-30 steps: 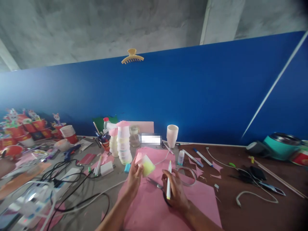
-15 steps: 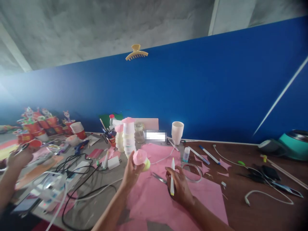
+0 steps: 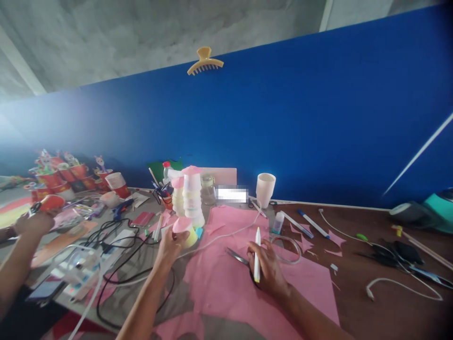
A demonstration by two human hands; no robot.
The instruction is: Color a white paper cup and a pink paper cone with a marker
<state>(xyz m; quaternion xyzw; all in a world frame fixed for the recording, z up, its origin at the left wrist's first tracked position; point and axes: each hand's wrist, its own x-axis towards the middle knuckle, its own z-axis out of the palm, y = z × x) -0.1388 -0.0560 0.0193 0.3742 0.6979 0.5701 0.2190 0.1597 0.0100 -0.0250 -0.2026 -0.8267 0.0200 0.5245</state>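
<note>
My left hand (image 3: pixel 173 243) grips a small pale yellow paper cup (image 3: pixel 191 237) with a pink paper cover (image 3: pixel 182 225), low over the desk in front of the stacked cups. Between the fingers of my right hand (image 3: pixel 265 264) is a white marker (image 3: pixel 257 255) with yellow ends, held upright. Scissors (image 3: pixel 238 256) stick out leftward from under that hand, their handle mostly hidden by it; I cannot tell whether the fingers hold them. Below lies a large sheet of pink paper (image 3: pixel 219 283). Two stacks of pale cups (image 3: pixel 192 198) topped with pink stand behind my left hand.
White cups (image 3: pixel 265 189), a glue bottle (image 3: pixel 278 222), blue-capped markers (image 3: pixel 313 223) and pink scraps lie right of the sheet. Cables (image 3: pixel 116 278) and a power strip (image 3: pixel 76 285) crowd the left. Another person's hand (image 3: pixel 37 222) works near red cups (image 3: pixel 53 203). A blue partition (image 3: pixel 300 118) stands behind.
My left hand has moved left and slightly down with the covered cup, setting it closer to the stacks' base. The right hand keeps the marker in nearly the same place. The view has shifted slightly.
</note>
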